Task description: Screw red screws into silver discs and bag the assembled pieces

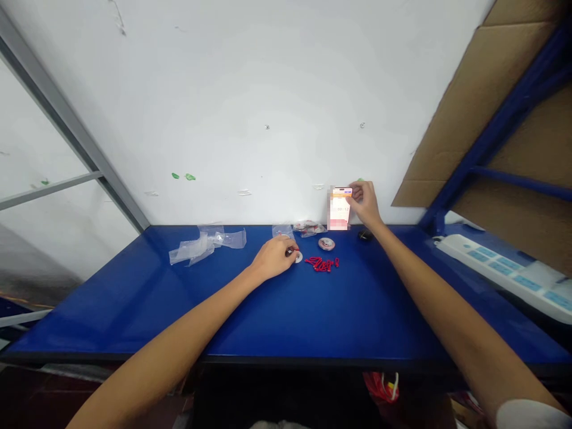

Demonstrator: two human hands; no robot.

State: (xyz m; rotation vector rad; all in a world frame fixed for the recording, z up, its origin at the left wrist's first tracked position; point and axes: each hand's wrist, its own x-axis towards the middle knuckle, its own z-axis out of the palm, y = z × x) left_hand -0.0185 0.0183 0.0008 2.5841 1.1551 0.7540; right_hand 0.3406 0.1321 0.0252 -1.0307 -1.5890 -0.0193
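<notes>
My left hand [276,257] is closed low over the blue table, its fingertips on a small round white disc [299,258] with a trace of red beside it. The fingers hide part of this disc. Up at the wall, my right hand [367,204] grips the upper right edge of a phone [338,210], which stands upright with its lit screen facing me. Between the hands lie a pile of red cord loops [320,264] and a stack of round, pale discs [326,243]. Behind them is a clear bag [309,227] with small red and white pieces.
Crumpled clear plastic bags [208,243] lie at the left on the blue table [286,316]. A black object [365,235] sits under my right wrist. A white power strip [504,271] runs along the right side, near a blue metal frame [500,125] and cardboard [440,137].
</notes>
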